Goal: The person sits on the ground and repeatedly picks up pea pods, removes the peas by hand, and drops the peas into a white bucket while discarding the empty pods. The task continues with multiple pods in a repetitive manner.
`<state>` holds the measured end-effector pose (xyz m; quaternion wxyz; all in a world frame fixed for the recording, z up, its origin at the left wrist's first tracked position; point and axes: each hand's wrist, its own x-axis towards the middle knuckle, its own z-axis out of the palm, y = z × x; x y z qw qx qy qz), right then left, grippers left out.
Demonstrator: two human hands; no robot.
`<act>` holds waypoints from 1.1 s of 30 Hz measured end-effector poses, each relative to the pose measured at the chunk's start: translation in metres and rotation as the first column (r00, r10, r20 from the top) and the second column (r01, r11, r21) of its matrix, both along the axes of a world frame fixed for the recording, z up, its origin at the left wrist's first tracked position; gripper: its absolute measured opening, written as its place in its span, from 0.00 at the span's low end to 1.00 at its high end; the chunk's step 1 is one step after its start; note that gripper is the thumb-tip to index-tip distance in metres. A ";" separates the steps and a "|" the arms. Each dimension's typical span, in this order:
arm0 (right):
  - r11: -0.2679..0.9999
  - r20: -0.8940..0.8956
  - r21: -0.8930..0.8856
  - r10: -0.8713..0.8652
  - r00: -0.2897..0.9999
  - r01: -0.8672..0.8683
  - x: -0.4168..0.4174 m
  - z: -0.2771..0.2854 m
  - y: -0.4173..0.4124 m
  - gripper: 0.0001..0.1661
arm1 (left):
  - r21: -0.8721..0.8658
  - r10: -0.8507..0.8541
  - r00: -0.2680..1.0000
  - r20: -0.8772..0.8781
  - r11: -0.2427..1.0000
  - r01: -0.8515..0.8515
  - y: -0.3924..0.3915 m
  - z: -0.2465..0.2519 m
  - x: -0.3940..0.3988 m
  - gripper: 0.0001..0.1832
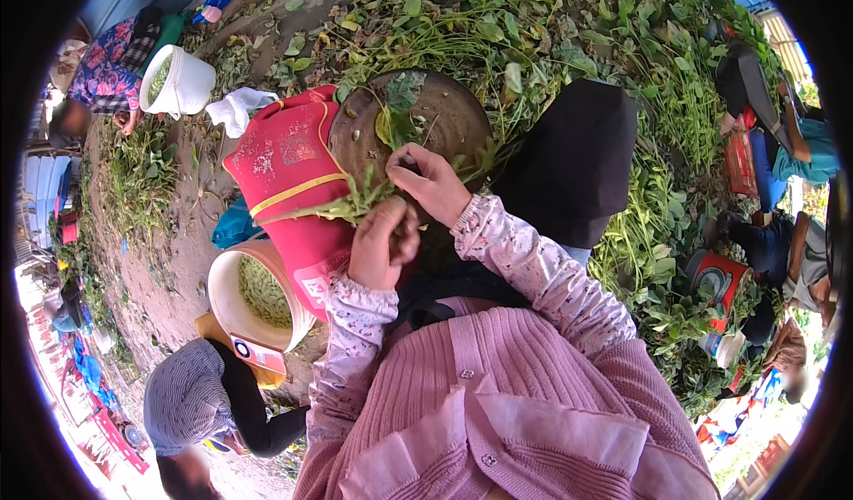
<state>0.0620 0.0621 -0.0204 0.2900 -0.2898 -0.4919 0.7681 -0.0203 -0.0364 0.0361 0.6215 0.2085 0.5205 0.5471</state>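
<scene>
My left hand point(385, 243) is closed around a green plant stalk with pods point(340, 208), whose stem points left over a red apron point(300, 160). Just above and right of it is my right hand point(420, 177), thumb and fingertips close together by the pods; whether it pinches anything cannot be told. Beyond the hands lies a round brown basin point(446, 103) with leaves and a few loose pods or beans in it. A white bucket point(220, 287) at the left holds many green pods or beans.
Heaps of uprooted leafy bean plants point(640, 40) cover the ground ahead and right. Another white bucket point(193, 87) stands upper left beside a person. A person in striped clothing point(190, 393) bends at lower left. More people and a red bucket point(720, 283) are at the right.
</scene>
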 end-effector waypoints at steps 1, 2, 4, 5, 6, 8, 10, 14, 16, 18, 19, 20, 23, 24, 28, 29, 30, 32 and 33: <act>0.999 -0.046 -0.043 -0.017 0.999 0.015 0.002 0.004 -0.002 0.04 | -0.018 0.095 0.995 -0.028 0.995 -0.096 0.002 -0.007 0.000 0.12; 0.999 -0.069 -0.019 -0.040 0.997 0.038 0.003 0.005 -0.005 0.06 | -0.026 0.160 0.986 -0.055 0.987 -0.161 0.003 -0.011 -0.001 0.12; 0.986 0.024 0.145 -0.089 0.996 0.084 0.010 0.018 -0.007 0.07 | -0.024 0.202 0.970 -0.137 0.978 -0.207 0.004 -0.015 -0.002 0.11; 0.969 0.068 0.227 -0.119 0.991 0.100 0.012 0.023 -0.007 0.08 | -0.020 0.187 0.962 -0.198 0.981 -0.195 0.004 -0.016 -0.003 0.12; 0.856 0.055 0.485 -0.236 0.970 0.181 0.012 0.024 -0.009 0.09 | -0.014 0.161 0.951 -0.266 0.985 -0.171 0.004 -0.017 -0.003 0.12; 0.844 0.063 0.518 -0.199 0.978 0.138 0.015 0.024 -0.013 0.08 | -0.010 0.082 0.891 -0.447 0.995 -0.096 0.001 -0.018 -0.006 0.13; 0.835 0.085 0.542 -0.160 0.984 0.089 0.016 0.029 -0.018 0.08 | -0.032 0.017 0.800 -0.600 0.998 -0.046 0.001 -0.021 -0.007 0.14; 0.772 0.391 0.610 -0.098 0.915 -0.178 0.025 0.039 -0.021 0.09 | -0.095 0.278 0.960 -0.040 0.955 -0.281 0.008 -0.022 -0.002 0.11; 0.788 0.375 0.589 -0.069 0.925 -0.180 0.029 0.039 -0.025 0.08 | 0.048 0.048 0.723 -0.690 0.999 -0.021 -0.002 -0.031 -0.006 0.17; 0.781 0.356 0.599 -0.062 0.932 -0.177 0.030 0.042 -0.027 0.08 | 0.075 0.007 0.589 -0.808 0.993 0.090 -0.006 -0.036 -0.007 0.22; 0.780 0.326 0.607 -0.072 0.943 -0.151 0.029 0.041 -0.027 0.08 | 0.085 0.002 0.513 -0.858 0.987 0.139 -0.007 -0.037 -0.007 0.24; 0.779 0.296 0.615 -0.081 0.952 -0.125 0.027 0.038 -0.026 0.07 | 0.154 0.060 0.630 -0.774 0.984 0.094 -0.006 -0.036 -0.004 0.24; 0.818 0.187 0.559 0.034 0.982 -0.135 0.028 0.026 -0.024 0.04 | 0.141 0.036 0.565 -0.825 0.980 0.143 -0.004 -0.031 -0.003 0.22; 0.836 0.087 0.531 0.104 0.991 -0.135 0.027 0.020 -0.022 0.04 | 0.095 -0.004 0.468 -0.884 0.978 0.188 -0.004 -0.030 -0.005 0.22; 0.796 0.097 0.596 0.052 0.994 -0.100 0.027 0.014 -0.023 0.05 | 0.054 -0.044 0.421 -0.906 0.974 0.218 -0.002 -0.021 -0.005 0.17; 0.712 0.146 0.699 -0.046 0.988 -0.070 0.029 0.016 -0.023 0.06 | 0.085 -0.023 0.499 -0.866 0.978 0.192 -0.001 -0.018 -0.004 0.15; 0.670 0.230 0.732 -0.070 0.971 -0.125 0.032 0.019 -0.021 0.06 | 0.068 -0.043 0.844 -0.534 0.993 0.093 0.005 -0.013 -0.008 0.10; 0.583 0.386 0.776 -0.133 0.913 -0.243 0.039 0.025 -0.016 0.07 | -0.001 -0.010 0.996 -0.091 1.000 0.010 0.009 -0.013 -0.011 0.06; 0.646 0.412 0.733 -0.173 0.895 -0.213 0.039 0.033 -0.015 0.07 | -0.009 -0.007 0.995 -0.104 1.000 0.006 0.008 -0.016 -0.012 0.06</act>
